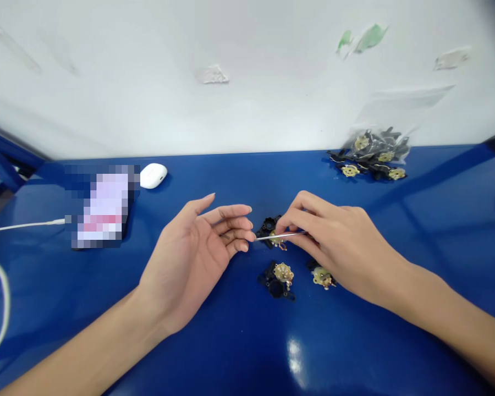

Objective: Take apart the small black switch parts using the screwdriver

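My left hand (198,253) is palm up over the blue table (214,357), fingers apart, with a small dark thing near the base of its fingers that is too small to name. Between the thumb and fingers of my right hand (334,236) is a thin metal rod (268,237), its tip at the left fingertips. Just below the rod lies a black part with a brass-coloured disc (275,240), partly hidden by the right fingers. Nearer me is another black part with a disc (283,273). A third disc part (322,276) lies beneath my right hand.
At the back right, a clear plastic bag (379,140) and several black parts with brass discs (350,170) lie against the white wall (272,71). A phone (105,212) with a white cable (28,225) and a white earbud case (153,176) are at left.
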A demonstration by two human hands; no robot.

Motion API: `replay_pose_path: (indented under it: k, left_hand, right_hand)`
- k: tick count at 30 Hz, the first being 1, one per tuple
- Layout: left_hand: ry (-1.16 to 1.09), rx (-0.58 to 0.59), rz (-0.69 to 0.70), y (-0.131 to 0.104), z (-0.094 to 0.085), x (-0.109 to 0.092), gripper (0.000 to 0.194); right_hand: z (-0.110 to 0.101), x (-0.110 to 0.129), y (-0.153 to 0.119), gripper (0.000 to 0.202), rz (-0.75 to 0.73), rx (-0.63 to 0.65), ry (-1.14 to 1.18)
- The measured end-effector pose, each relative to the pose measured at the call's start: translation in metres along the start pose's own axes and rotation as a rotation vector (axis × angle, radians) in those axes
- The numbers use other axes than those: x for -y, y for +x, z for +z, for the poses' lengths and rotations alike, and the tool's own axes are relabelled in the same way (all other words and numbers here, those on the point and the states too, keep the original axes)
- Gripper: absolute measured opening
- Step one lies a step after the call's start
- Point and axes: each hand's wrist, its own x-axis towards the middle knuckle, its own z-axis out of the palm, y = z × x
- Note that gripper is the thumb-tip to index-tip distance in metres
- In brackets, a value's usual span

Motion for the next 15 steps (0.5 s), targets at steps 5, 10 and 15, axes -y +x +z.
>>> replay_pose_path:
  k: [5, 10, 15]
  left_hand:
    - [-0.012, -0.012, 0.004, 0.0, 0.0005, -0.0011, 0.042]
    - [-0.02, -0.022, -0.003, 0.002, 0.0, -0.0012, 0.042]
    - [-0.021, -0.016, 0.003, 0.0035, -0.0017, 0.0001, 0.04]
  right_hand:
    - [0.0007, 0.0016, 0.0001, 0.029, 0.005, 0.0, -0.044]
    - [-0.0002, 0.003, -0.0004, 0.027, 0.014, -0.007, -0.041]
    - [-0.0018, 0.0027, 0.0008, 0.018, 0.028, -0.031, 0.007]
